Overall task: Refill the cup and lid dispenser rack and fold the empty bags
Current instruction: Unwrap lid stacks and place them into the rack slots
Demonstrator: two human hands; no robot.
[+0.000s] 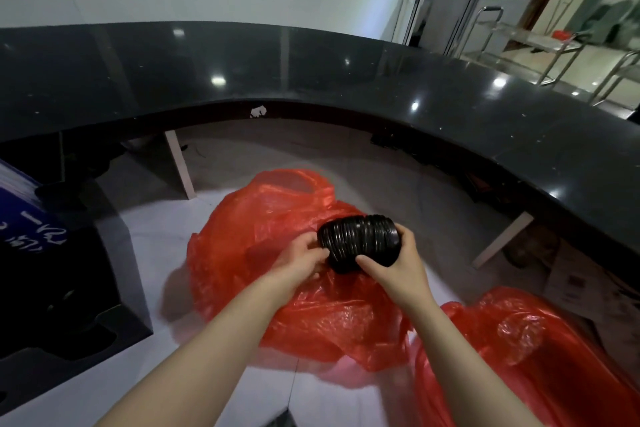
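Now black lids (pixel 360 242) over red bag (pixel 277 218)

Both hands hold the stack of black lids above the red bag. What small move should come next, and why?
Probably lift the stack of black lids clear of the red bag and carry it left, toward the black rack. The left hand and right hand already grip the stack's two ends, and it sits outside the bag.

Both hands grip a sideways stack of black plastic lids (pixel 360 242) over a crumpled red plastic bag (pixel 277 236) on the floor: left hand (pixel 304 258), right hand (pixel 401 269).
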